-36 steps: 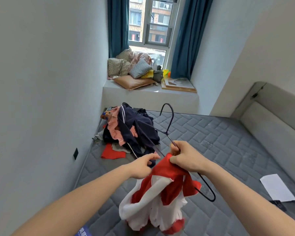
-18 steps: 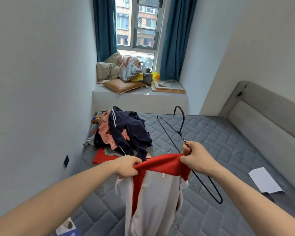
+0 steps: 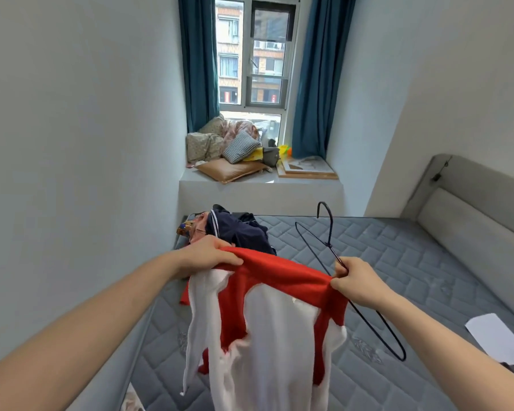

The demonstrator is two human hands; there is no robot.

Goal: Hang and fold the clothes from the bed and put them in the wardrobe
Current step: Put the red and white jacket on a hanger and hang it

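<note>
I see a red-and-white garment stretched above the bed, its red top edge running left to right, white cloth hanging down. My left hand grips one end; my right hand pinches the other together with a black wire hanger, hook pointing up and away.

bed: bare grey quilted mattress, padded grey headboard along right | far left corner: heap of clothes, dark navy on top, pink and patterned pieces beneath | near right edge: white sheet of paper lying flat | window ledge beyond far end: cushions, flat board
</note>
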